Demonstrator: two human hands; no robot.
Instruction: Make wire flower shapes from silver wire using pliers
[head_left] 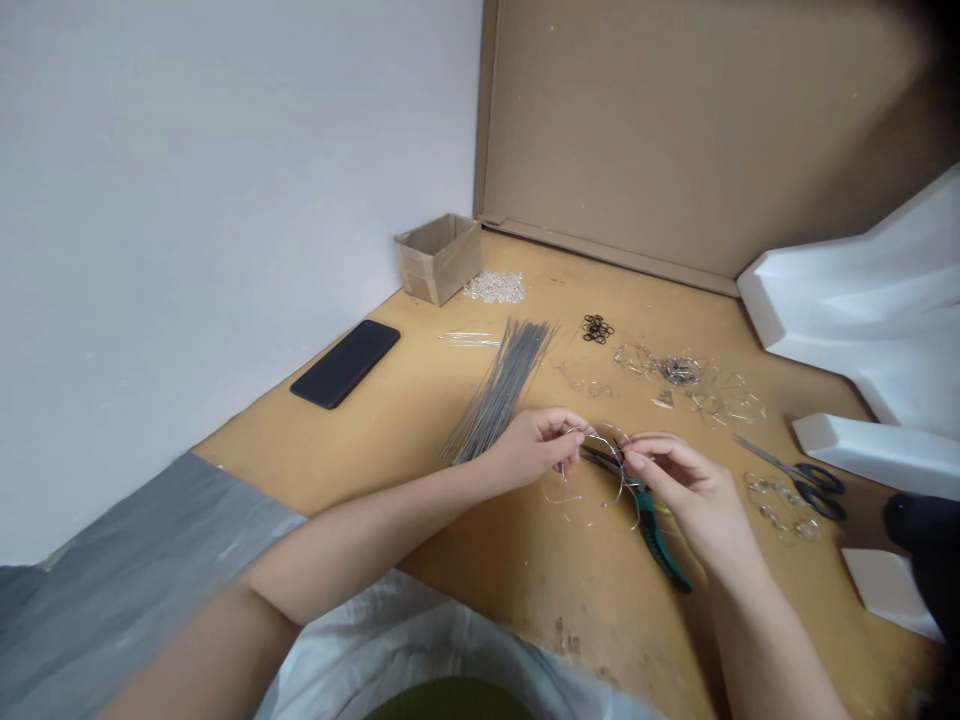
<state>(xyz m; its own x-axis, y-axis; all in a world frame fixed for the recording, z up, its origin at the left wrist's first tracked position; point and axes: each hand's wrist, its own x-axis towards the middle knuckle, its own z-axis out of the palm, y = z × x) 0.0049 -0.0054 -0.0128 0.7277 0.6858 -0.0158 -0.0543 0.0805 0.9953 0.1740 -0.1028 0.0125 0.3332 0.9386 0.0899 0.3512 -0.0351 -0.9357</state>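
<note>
Between my two hands is a piece of thin silvery wire [621, 478] bent into loops, some of which dangle above the table. My left hand [546, 440] pinches the wire at its upper left. Thumb and fingers of my right hand [679, 480] close on its right side. Just under the hands lie pliers [660, 552] with green and black handles, their jaws partly covered by the wire. A bundle of straight grey wires [504, 390] rests close to my left hand.
An open cardboard box [439, 262] stands by the wall beside clear beads [496, 287]. A black phone [346, 364] lies left. Black rings [598, 329] and tangled wire pieces [681, 370] lie farther back. Scissors [814, 485] and a wire-and-bead loop [781, 508] are right, near white foam blocks [874, 450].
</note>
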